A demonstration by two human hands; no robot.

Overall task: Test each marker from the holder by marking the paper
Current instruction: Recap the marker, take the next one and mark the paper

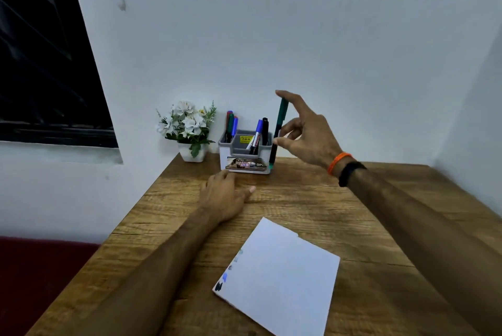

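Over the wooden table [326,199], right hand [307,134] pinches green marker [278,132]

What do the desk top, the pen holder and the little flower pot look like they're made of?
Desk top: wood or wood-look laminate, matte, with visible brown grain. Pen holder: likely moulded plastic, smooth grey and white, with a printed label on the front. Flower pot: plain white, ceramic or plastic; cannot tell which.

Dim, bluish cast, soft blur, wide-angle bending at edges, dark window [40,50].
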